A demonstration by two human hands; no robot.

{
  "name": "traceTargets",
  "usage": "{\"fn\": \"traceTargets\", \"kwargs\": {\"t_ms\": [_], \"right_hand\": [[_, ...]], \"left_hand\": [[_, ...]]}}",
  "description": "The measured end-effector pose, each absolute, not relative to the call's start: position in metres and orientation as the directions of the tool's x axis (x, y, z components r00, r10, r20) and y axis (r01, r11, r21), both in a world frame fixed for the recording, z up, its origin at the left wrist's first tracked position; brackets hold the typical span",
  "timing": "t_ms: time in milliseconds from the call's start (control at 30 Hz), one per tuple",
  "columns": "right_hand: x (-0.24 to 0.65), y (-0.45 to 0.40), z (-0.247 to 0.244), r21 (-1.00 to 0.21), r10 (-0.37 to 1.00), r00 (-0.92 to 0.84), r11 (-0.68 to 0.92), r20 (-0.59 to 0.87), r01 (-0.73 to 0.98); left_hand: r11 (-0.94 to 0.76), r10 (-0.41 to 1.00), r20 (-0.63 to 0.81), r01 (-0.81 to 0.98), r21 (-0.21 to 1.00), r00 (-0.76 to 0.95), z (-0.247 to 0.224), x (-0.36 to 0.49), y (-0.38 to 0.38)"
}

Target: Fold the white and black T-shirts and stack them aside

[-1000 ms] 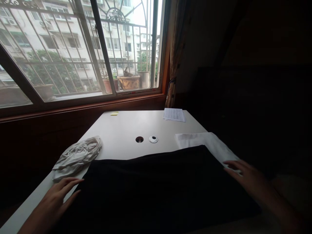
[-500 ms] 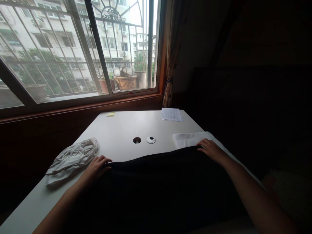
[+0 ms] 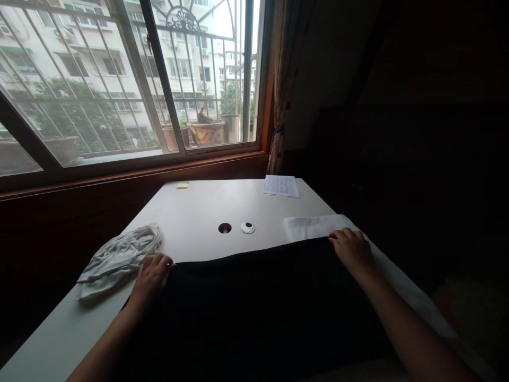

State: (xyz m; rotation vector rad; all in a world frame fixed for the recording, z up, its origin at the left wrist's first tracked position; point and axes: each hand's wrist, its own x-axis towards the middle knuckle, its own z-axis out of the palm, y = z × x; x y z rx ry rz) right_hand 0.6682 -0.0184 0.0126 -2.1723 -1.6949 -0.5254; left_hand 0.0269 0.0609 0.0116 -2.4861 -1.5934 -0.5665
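A large piece of black cloth (image 3: pixel 254 302) spreads over the near part of the white table (image 3: pixel 199 212), its far edge stretched between my hands. My left hand (image 3: pixel 153 273) pinches the far left corner of it, close beside a crumpled heap of whitish fabric (image 3: pixel 119 257). At the far right corner, my right hand (image 3: pixel 352 249) grips the edge between thumb and fingers. Just beyond that hand lies a flat white cloth (image 3: pixel 312 227), partly covered by the black one. The near side of the black cloth blends into shadow, so its kind is unclear.
A round hole (image 3: pixel 225 228) and its white cap (image 3: pixel 247 227) are in the middle of the tabletop. Printed papers (image 3: pixel 282 186) and a yellow sticky note (image 3: pixel 183 185) lie toward the far edge. Behind stand a barred window (image 3: pixel 191 79) and a tied curtain (image 3: pixel 280 106).
My fingers have closed more tightly on the cloth's corners. The hands have spread slightly apart, left hand to the left and right hand to the right, and the far edge looks straighter.
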Motion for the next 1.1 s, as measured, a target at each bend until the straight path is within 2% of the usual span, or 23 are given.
{"fn": "traceTargets", "kwargs": {"t_ms": [67, 133, 233, 300, 400, 467, 567, 733, 833, 967, 1100], "right_hand": [[0.645, -0.023, 0.025, 0.032, 0.836, 0.199, -0.25, 0.511, 0.968], [0.618, -0.028, 0.038, 0.042, 0.853, 0.142, -0.187, 0.502, 0.981], [0.568, -0.04, 0.045, -0.079, 0.909, 0.029, 0.004, 0.415, 0.997], [0.533, -0.052, 0.039, -0.18, 0.943, -0.104, 0.168, 0.316, 0.969], [0.491, -0.067, 0.02, -0.214, 0.908, -0.371, 0.409, 0.196, 0.887], [0.479, -0.07, 0.008, -0.21, 0.886, -0.438, 0.461, 0.15, 0.862], [0.491, -0.065, -0.001, -0.185, 0.919, -0.377, 0.393, 0.115, 0.901], [0.565, -0.053, -0.001, -0.056, 0.986, -0.098, 0.107, 0.136, 0.993], [0.604, -0.053, -0.004, -0.06, 0.99, 0.032, -0.023, 0.139, 0.998], [0.622, -0.054, -0.013, -0.096, 0.976, 0.084, -0.065, 0.202, 0.993], [0.62, -0.053, -0.017, -0.107, 0.973, 0.094, -0.073, 0.212, 0.992]], "left_hand": [[-0.441, 0.827, 0.415, 0.895, 0.061, 0.379, 0.015, 0.028, 0.06], [-0.504, 0.785, 0.428, 0.864, 0.02, 0.448, 0.021, 0.033, 0.056], [-0.674, 0.668, 0.37, 0.735, -0.067, 0.646, 0.031, 0.058, 0.042], [-0.783, 0.562, 0.297, 0.612, -0.109, 0.772, 0.034, 0.085, 0.027], [-0.863, 0.457, 0.233, 0.491, -0.115, 0.858, 0.027, 0.125, 0.009], [-0.87, 0.454, 0.232, 0.485, -0.094, 0.86, 0.017, 0.142, 0.008], [-0.857, 0.494, 0.213, 0.514, -0.048, 0.843, 0.006, 0.142, 0.022], [-0.745, 0.666, 0.114, 0.666, 0.043, 0.737, 0.005, 0.095, 0.053], [-0.653, 0.757, 0.071, 0.755, 0.067, 0.649, 0.005, 0.061, 0.062], [-0.582, 0.813, 0.085, 0.809, 0.081, 0.576, 0.0, 0.03, 0.068], [-0.588, 0.808, 0.117, 0.804, 0.089, 0.577, -0.004, 0.024, 0.07]]}}
